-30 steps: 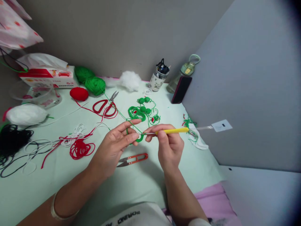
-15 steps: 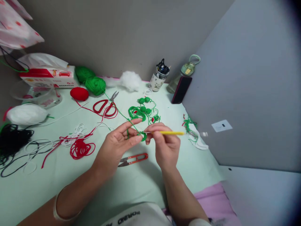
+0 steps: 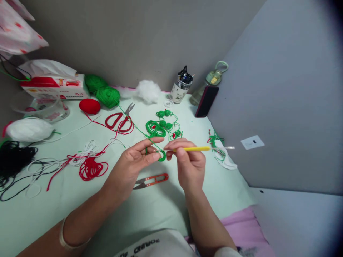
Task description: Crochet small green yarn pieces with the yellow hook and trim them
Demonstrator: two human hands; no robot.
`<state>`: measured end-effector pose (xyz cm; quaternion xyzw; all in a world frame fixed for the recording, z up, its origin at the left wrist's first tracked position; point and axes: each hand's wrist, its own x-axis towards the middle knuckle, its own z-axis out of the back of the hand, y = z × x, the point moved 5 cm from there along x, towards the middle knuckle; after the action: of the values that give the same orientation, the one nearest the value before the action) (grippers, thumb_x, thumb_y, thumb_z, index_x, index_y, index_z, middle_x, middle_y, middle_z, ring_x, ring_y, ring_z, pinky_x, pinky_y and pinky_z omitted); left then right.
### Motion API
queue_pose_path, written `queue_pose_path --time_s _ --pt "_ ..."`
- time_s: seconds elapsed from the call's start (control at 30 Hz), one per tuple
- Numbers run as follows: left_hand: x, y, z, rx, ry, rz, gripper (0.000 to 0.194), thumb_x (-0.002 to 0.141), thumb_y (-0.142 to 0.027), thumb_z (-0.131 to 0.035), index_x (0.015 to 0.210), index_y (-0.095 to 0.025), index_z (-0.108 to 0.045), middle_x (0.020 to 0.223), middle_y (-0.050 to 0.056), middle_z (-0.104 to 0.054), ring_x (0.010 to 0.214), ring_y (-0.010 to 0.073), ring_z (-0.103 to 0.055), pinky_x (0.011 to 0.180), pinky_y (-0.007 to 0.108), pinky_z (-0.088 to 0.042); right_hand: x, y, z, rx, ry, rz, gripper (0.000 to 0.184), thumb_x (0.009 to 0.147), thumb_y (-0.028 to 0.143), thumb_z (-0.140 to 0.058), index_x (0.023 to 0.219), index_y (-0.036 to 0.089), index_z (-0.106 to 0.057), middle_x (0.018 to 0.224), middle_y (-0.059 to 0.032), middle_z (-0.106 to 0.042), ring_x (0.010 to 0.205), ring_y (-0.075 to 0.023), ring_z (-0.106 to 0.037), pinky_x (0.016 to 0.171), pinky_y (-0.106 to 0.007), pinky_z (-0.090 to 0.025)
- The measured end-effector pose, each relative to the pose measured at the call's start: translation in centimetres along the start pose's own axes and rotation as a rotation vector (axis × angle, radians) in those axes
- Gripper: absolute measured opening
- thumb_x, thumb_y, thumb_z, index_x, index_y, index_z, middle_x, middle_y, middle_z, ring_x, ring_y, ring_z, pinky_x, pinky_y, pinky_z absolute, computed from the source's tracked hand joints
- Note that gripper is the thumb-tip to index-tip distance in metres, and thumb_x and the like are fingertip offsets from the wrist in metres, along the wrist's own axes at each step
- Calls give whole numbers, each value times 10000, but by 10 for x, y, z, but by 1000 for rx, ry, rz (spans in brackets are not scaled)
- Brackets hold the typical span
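Observation:
Between thumb and fingers, my left hand (image 3: 136, 157) pinches a small curved green crochet piece (image 3: 162, 156). Green yarn runs over its raised index finger and back to a green yarn ball (image 3: 108, 96). My right hand (image 3: 189, 162) grips a crochet hook (image 3: 194, 149) with a yellow handle, its metal shaft pointing left into the green piece. The hook's tip is too small to make out among the stitches. Below the hands, orange thread snips (image 3: 154, 180) lie on the table. Just beyond them rest several green crocheted balls (image 3: 162, 124) and a coil of green yarn (image 3: 155, 129).
Red-handled scissors (image 3: 119, 122), a red yarn ball (image 3: 89, 106) and red yarn strands (image 3: 92, 169) lie to the left. White stuffing (image 3: 148, 91), a pen cup (image 3: 179, 91), a bottle (image 3: 198, 93) and a phone (image 3: 207, 101) stand along the back. A wall (image 3: 281, 107) bounds the right.
The yellow hook has tilted slightly, its right end rising and its metal rear part showing more clearly. My left index finger has straightened a little to the right.

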<state>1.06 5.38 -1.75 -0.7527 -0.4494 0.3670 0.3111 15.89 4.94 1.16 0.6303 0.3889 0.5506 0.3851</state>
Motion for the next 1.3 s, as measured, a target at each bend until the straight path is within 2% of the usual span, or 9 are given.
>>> queue_pose_path --time_s 0.1,0.27,0.5,0.57,0.73,0.87,1.0,1.2,1.3 --pt "0 1 -2 39 13 -7 342 829 -271 -786 1168 -281 -746 865 -13 -665 893 141 -596 905 272 -423 -3 4 -3 -88 29 64 141 952 227 -623 955 235 -764 924 -51 -741 861 -182 -680 748 -338 -568" --pt "0 -2 -3 -3 34 8 280 839 -286 -769 1118 -261 -761 904 -3 -685 864 135 -582 836 253 -430 -3 -1 2 38 12 -13 206 1013 233 -504 970 227 -705 878 -34 -710 676 -135 -652 610 -299 -559" --pt "2 3 -4 -142 32 75 376 816 -255 -785 1187 -231 -730 824 -3 -661 785 109 -559 789 224 -456 -25 22 -17 -762 121 587 314 913 66 -620 1158 240 -709 1101 -93 -711 986 -202 -689 793 -328 -603" --pt "3 6 -5 -212 69 124 343 832 -245 -764 1172 -207 -736 900 15 -675 792 106 -571 789 227 -470 -22 20 -13 -666 84 520 297 927 77 -600 1145 244 -714 1099 -89 -704 967 -197 -697 783 -331 -609" --pt "0 2 -1 -97 13 29 362 832 -235 -778 1192 -237 -735 840 -22 -646 796 92 -567 800 194 -453 -3 3 2 -64 -29 76 228 1015 224 -484 973 233 -708 848 -27 -678 605 -127 -628 536 -290 -553" --pt "-5 0 -3 20 -30 -78 480 833 -243 -785 1299 -284 -678 856 -32 -665 891 124 -602 900 232 -444 -9 10 -7 -360 16 221 188 958 165 -584 998 253 -746 940 -49 -690 772 -157 -667 653 -308 -581" --pt "-3 6 -8 -87 27 31 447 854 -260 -757 1295 -245 -687 908 9 -714 923 154 -632 919 270 -463 -20 19 -16 -659 50 469 311 904 81 -632 1092 298 -750 1045 -62 -695 915 -192 -673 763 -342 -581" --pt "3 1 0 -161 25 77 214 827 -218 -753 1034 -193 -801 943 39 -714 846 144 -615 853 258 -488 1 0 12 -20 -128 30 185 973 241 -570 897 231 -739 816 -25 -670 620 -132 -600 560 -297 -517" --pt "1 1 0 -82 34 65 268 829 -223 -754 1095 -225 -787 881 21 -704 856 154 -608 853 268 -468 4 -5 8 119 -65 -67 182 960 303 -601 872 231 -742 824 -26 -673 625 -131 -601 528 -278 -509"
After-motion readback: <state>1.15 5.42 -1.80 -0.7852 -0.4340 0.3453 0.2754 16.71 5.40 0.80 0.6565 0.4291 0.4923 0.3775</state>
